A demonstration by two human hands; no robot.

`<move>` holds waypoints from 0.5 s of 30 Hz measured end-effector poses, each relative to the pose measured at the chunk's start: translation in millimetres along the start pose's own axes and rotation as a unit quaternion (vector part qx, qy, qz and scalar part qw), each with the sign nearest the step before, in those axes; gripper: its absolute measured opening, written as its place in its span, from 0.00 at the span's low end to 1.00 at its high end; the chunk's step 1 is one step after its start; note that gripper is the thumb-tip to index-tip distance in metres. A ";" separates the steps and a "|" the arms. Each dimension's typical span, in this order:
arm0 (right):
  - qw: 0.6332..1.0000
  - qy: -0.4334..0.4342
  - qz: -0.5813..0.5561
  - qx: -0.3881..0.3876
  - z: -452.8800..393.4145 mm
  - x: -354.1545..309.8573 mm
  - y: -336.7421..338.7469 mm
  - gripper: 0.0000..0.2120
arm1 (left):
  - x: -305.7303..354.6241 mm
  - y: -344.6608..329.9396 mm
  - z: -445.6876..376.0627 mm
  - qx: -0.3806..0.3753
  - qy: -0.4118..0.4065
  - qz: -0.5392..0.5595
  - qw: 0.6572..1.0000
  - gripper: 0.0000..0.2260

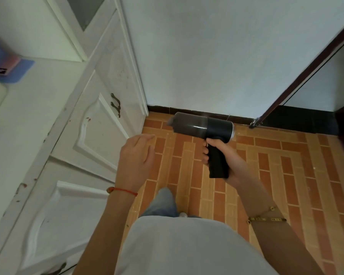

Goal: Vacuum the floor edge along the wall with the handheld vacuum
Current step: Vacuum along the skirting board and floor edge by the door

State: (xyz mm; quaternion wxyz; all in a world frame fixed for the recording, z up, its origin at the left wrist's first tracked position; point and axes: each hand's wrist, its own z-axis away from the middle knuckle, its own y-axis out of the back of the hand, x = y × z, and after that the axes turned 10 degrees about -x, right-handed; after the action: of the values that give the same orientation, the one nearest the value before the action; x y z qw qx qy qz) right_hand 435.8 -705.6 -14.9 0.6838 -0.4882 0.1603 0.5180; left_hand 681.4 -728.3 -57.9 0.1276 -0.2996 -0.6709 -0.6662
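I am gripping the handheld vacuum point(202, 126) by its pistol handle in my right hand point(218, 153), its barrel lying crosswise with the nozzle pointing toward my left hand point(136, 155), which is hanging relaxed and holding nothing. The floor edge point(197, 116) along the wall point(216, 56) is lying beyond and below both hands, running parallel to the barrel. I am judging the right hand must tip the nozzle forward and down to reach it.

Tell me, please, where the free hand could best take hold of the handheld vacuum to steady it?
Probably the black motor body of the handheld vacuum, coming from above: the barrel lies level and bare there, while the right hand fills the grip below.
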 end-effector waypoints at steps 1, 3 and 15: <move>1.000 -0.002 -0.001 0.002 -8.0 -5.6 4.3 0.06 | -0.6 -2.5 -9.6 0.001 0.003 -0.002 1.000 0.11; 1.000 -0.003 -0.002 0.004 -26.7 -16.6 12.4 0.06 | -2.5 -6.8 -31.1 0.003 0.009 0.000 1.000 0.11; 1.000 0.012 -0.013 0.018 -174.9 -122.0 34.9 0.08 | -22.2 -5.4 -224.6 -0.014 -0.009 0.007 1.000 0.13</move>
State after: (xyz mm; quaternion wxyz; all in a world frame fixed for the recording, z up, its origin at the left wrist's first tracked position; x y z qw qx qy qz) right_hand 405.5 -919.2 -26.5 0.6969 -0.4842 0.1715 0.5005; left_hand 644.6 -951.0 -57.1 0.1223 -0.3119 -0.6607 -0.6717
